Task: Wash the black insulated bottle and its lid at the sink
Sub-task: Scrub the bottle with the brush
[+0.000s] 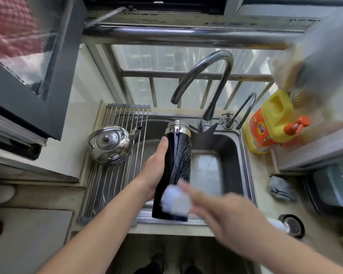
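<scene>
Head view: the left grip [154,173] is wrapped round the black bottle [178,155], tilted over the sink [229,144], while the right grip [226,212] (too blurry to tell its hold) is at a white sponge [174,200] on the bottle's low end.

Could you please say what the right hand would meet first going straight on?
The right hand would probably meet the black bottle, through the white sponge at its blurred fingertips.

Over the sink [244,155], the left hand [156,171] grips the black bottle [176,165]; the blurred right hand [222,210] presses a white sponge [174,200] against it.
</scene>
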